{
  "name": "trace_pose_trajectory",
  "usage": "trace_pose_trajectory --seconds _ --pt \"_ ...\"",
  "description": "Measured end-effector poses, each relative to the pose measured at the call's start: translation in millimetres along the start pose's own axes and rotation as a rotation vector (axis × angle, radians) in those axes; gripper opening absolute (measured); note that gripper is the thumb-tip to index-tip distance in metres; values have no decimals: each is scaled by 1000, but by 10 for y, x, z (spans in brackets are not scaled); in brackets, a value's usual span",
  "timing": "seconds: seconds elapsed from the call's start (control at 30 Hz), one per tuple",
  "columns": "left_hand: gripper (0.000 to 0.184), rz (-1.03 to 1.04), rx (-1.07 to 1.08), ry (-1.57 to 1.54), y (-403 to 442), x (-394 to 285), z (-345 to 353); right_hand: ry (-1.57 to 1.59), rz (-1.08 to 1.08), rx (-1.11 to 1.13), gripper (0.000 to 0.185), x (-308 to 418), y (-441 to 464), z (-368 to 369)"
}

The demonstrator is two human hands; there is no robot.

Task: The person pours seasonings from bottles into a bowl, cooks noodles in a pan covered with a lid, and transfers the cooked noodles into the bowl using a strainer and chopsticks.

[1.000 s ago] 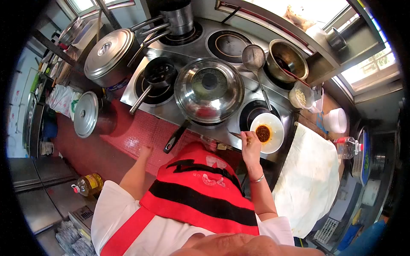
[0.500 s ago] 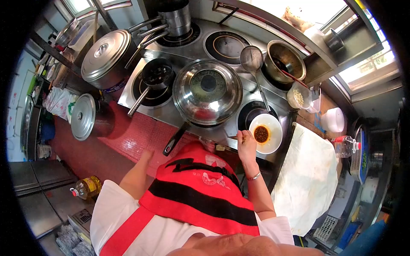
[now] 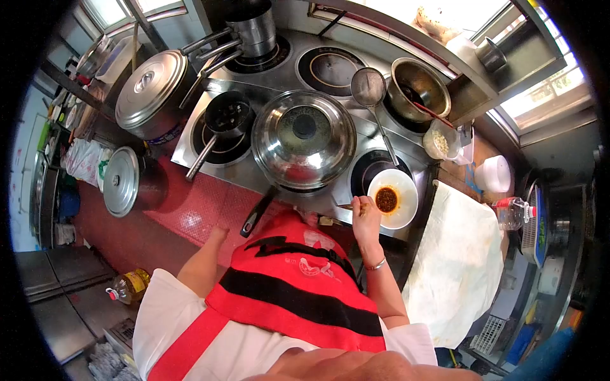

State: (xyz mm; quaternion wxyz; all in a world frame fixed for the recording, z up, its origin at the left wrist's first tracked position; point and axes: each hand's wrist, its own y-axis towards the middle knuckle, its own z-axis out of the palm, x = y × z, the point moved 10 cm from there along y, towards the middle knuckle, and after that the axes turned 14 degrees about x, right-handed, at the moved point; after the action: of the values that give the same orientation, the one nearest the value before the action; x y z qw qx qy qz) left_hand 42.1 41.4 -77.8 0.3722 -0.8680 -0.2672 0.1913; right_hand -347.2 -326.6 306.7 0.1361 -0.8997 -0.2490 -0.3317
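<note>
- Standing over a steel stove (image 3: 283, 81), you have cooking underway, as far as can be judged: the vessels are set out over its burners, but whether any heat is on cannot be told.
- Near the middle of the stove, a covered pan (image 3: 304, 141) has its domed top on and its black handle angled towards you. How far its contents have come is hidden.
- At the stove's front right corner, a white bowl (image 3: 405, 213) stands just beside your right hand. It is round, wide-mouthed and pale inside, apart from what it holds.
- Your right grip (image 3: 365, 217) is narrow, the fingers bunched around a thin implement at the bowl's near left side.
- Your left grip (image 3: 220, 232), low over the red floor, is too foreshortened to tell whether it is wide or narrow; nothing shows in it.
- The sauce (image 3: 386, 200) is a dark reddish-brown pool with an oily orange edge, low in the bowl. It seems put together but not yet emptied out; whether it is fully mixed is unclear.
- The thin implement (image 3: 344, 206) shows only a dark end pointing left; its kind cannot be told.
</note>
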Motion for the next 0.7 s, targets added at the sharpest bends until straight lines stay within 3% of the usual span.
trace_pose_trajectory --seconds 0.07,0.2,0.27,0.3,0.37,0.43,0.5,0.63,0.7 --pt "40 -199 -23 -168 92 268 104 -3 -15 -11 23 1 20 -10" --pt "42 -187 45 -322 -106 70 -157 -24 -30 -6 22 -4 29 18" --pt "38 -302 -230 -574 -145 270 -357 -21 -24 -3 22 -6 42 3" --pt "38 -301 -230 -572 -174 209 -471 -15 -18 3 22 -2 43 -4" --pt "34 -177 -488 -713 -297 86 -989 -6 -10 11 22 -10 29 12" --pt "31 -147 -623 -675 -590 -333 -1685 13 -11 0 22 -24 12 4" --pt "28 29 -793 -703 -751 -729 -2274 2 -9 -3 22 -16 0 -5" --pt "23 352 -940 -665 -1141 -1666 -3298 -8 -19 -23 21 2 -10 -19" --pt "29 464 -846 -735 -1113 -2001 -3567 2 -22 -31 21 -16 -24 -11"
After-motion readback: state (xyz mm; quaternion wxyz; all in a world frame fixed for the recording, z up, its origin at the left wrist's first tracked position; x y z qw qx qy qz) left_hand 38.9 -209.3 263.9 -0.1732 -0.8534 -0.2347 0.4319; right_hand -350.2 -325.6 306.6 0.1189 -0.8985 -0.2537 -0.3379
